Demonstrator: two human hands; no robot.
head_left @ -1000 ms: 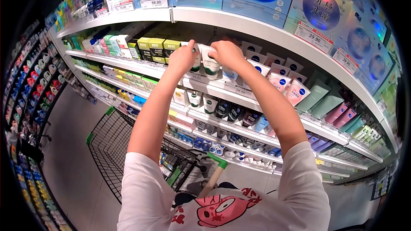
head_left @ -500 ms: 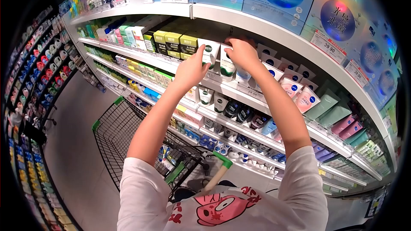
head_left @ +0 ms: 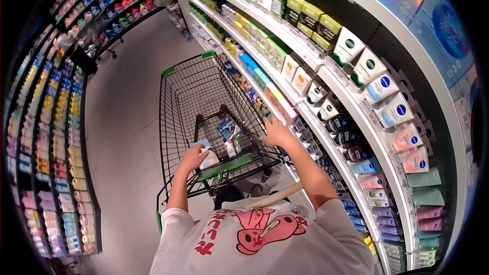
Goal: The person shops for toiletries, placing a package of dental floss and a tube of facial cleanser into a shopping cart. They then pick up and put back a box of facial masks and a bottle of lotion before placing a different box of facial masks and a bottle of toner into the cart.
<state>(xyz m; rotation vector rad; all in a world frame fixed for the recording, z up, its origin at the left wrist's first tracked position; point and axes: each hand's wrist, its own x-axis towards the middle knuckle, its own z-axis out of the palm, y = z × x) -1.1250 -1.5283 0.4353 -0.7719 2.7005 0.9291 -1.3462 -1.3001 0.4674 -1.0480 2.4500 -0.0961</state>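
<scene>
So the shopping cart (head_left: 187,63) was right below both hands, basket stretching out ahead. Left hand (head_left: 191,158) was loosely curled over the near left side, by a pale flat pack (head_left: 209,159); right hand (head_left: 276,132) had its fingers spread over the right side, near the shelves (head_left: 317,62). Couldn't see either gripping anything, and couldn't tell if they touched the cart. Its long axis ran away from the person, far end tipped slightly left. Black wire mesh, squared green corners, long flat green strip (head_left: 225,168), smooth beige handle bar (head_left: 279,195).
</scene>
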